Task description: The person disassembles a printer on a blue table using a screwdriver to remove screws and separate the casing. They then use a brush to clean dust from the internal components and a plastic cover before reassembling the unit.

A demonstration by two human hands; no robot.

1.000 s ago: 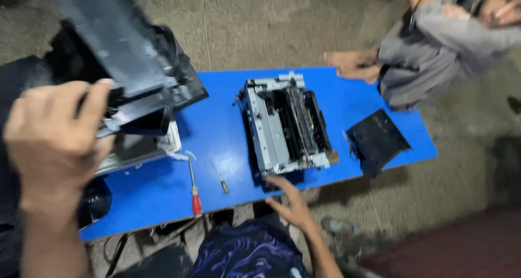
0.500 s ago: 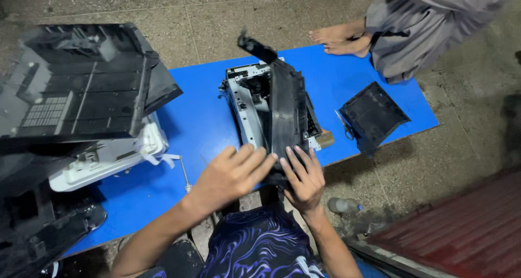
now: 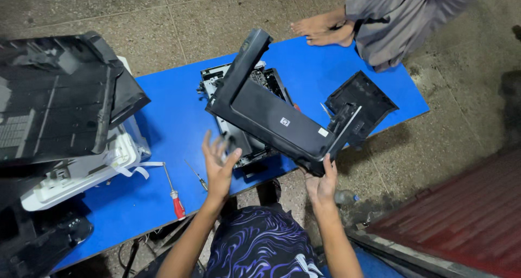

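A black printer cover [image 3: 271,120] hangs tilted above the grey printer chassis [image 3: 240,147] on the blue table [image 3: 173,120]. My right hand [image 3: 321,183] grips the cover's lower near corner, fingers up against its edge. Just left of the cover and over the chassis's near edge, my left hand [image 3: 220,167] hovers with fingers spread and nothing in it. The cover hides most of the chassis.
A red-handled screwdriver [image 3: 175,199] and a thin small screwdriver [image 3: 196,175] lie near the table's front edge. Stacked black and white printer parts [image 3: 59,110] fill the left side. A loose black panel [image 3: 361,101] lies at the right end. Another person's bare feet [image 3: 325,31] are beyond the table.
The cover has come up off the chassis and tilted toward the right. My left hand has let go of it and opened; my right hand still holds its corner.
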